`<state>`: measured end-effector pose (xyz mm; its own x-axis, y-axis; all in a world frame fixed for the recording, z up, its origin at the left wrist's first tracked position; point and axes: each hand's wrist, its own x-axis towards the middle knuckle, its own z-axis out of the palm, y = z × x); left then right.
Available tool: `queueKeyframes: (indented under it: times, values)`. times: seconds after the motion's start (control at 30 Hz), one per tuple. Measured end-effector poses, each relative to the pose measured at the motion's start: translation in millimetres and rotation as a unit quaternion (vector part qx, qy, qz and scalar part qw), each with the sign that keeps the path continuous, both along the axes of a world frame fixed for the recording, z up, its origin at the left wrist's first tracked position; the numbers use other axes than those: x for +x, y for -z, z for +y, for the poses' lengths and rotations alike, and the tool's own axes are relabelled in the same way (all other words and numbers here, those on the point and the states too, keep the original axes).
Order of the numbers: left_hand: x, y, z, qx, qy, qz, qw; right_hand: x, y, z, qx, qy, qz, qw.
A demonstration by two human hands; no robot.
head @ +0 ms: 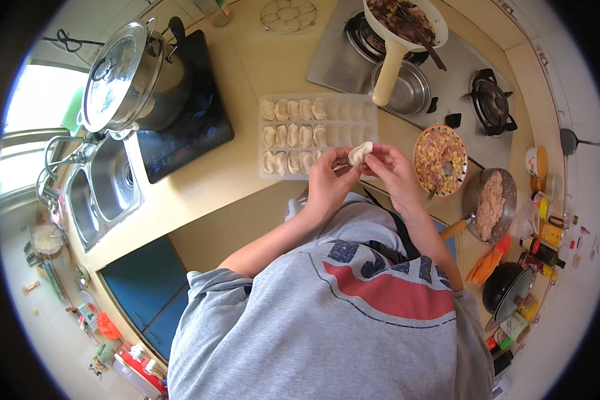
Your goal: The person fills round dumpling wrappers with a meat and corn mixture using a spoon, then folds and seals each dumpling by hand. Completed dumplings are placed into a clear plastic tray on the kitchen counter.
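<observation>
Between the fingers of my left hand (332, 175) and my right hand (390, 167) is a pale folded dumpling (360, 153), pinched by both. The hands are over the near right part of a white plastic dumpling tray (317, 94). Three rows of shaped dumplings (293, 135) fill its left side; hollows to the right in the two farther rows hold none. My hands cover part of the nearest row. Just right of my right hand stands an oval bowl of minced meat and corn filling (437, 150), with a spoon (447, 169) in it.
On the left, a lidded steel pot (145, 85) sits on a black induction cooker (205, 125) beside a double sink (112, 185). A frying pan (442, 35) on the gas stove (330, 65) overhangs a steel pot (412, 87). At right is a wooden-handled pan (510, 195) of minced meat.
</observation>
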<state>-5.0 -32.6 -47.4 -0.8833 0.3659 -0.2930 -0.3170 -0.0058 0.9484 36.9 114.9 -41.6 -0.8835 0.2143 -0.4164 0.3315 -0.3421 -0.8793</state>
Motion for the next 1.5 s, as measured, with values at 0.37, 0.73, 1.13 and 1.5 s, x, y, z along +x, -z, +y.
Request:
queueKeyframes:
  times: [0.37, 0.73, 1.13, 1.5]
  values:
    - [-22, 39, -9, -0.051, -0.013, 0.025, 0.998, -64, 73, -19, 0.233, -0.054, -0.004, 0.971]
    - [-29, 48, -12, 0.025, -0.066, -0.047, 0.996, -82, 52, -35, 0.528, -0.094, -0.031, 0.844]
    - [-29, 21, -24, 0.016, -0.051, -0.097, 0.994, -62, 50, -15, 0.247, 0.025, -0.005, 0.969]
    - [-38, -8, -49, 0.105, -0.052, -0.065, 0.991, -163, -7, 71, -0.373, 0.104, -0.033, 0.921]
